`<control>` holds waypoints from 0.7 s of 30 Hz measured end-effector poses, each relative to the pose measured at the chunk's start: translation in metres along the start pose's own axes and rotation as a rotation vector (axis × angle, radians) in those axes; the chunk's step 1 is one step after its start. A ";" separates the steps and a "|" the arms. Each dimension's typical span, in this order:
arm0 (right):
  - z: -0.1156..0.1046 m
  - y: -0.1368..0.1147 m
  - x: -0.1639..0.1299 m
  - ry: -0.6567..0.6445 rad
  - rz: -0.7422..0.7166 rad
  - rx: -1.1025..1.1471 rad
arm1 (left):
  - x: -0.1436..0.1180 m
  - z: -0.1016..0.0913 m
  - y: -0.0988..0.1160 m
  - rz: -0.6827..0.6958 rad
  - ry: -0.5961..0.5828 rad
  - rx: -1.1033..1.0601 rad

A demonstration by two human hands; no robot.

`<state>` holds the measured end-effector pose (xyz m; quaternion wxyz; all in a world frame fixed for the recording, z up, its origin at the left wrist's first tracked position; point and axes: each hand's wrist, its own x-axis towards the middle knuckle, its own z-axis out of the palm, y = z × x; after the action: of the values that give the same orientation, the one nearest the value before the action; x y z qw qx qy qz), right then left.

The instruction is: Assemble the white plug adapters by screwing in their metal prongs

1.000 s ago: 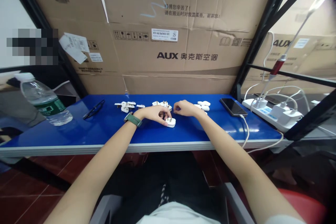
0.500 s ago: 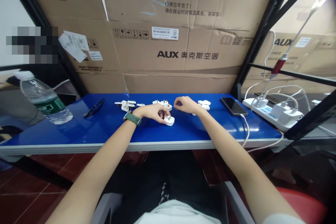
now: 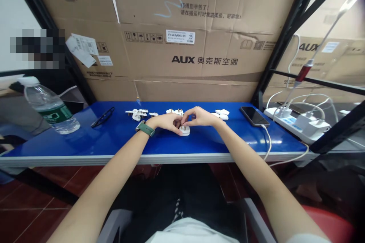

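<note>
From the head camera I see both hands meeting over one white plug (image 3: 185,130) that lies on the blue table (image 3: 119,136), just in front of the middle of its far half. My left hand (image 3: 167,121), with a green watch (image 3: 145,127) at the wrist, rests on the table and its fingertips close on the plug's left side, which I judge pins it flat so it cannot slide. My right hand (image 3: 199,117) arches over from the other side, thumb and forefinger pinched together right above the plug's top; whether they hold some small part there I cannot tell, it is too small to see. So the plug sits directly beneath and between the two sets of fingertips, touching the left ones.

Behind the hands lie more white plug pieces, one cluster (image 3: 139,113) to the left and another (image 3: 221,113) to the right. A water bottle (image 3: 48,106) stands far left, a phone (image 3: 254,116) and power strip (image 3: 296,126) lie right.
</note>
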<state>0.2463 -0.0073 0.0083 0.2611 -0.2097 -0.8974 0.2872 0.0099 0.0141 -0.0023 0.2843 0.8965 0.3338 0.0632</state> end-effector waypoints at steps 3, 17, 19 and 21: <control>0.004 0.001 0.001 -0.012 0.013 -0.066 | 0.001 0.001 0.001 0.024 0.012 0.018; 0.010 0.000 0.001 -0.012 0.049 -0.285 | 0.007 0.004 -0.002 0.085 0.070 0.120; 0.010 0.001 0.001 -0.015 0.040 -0.306 | 0.008 0.005 -0.001 0.088 0.081 0.135; 0.010 0.002 0.000 -0.026 0.019 -0.320 | 0.009 0.006 -0.001 0.090 0.084 0.143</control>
<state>0.2405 -0.0096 0.0001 0.2098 -0.2535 -0.9330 0.1457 0.0179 0.0174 -0.0081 0.2021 0.9252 0.3085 0.0895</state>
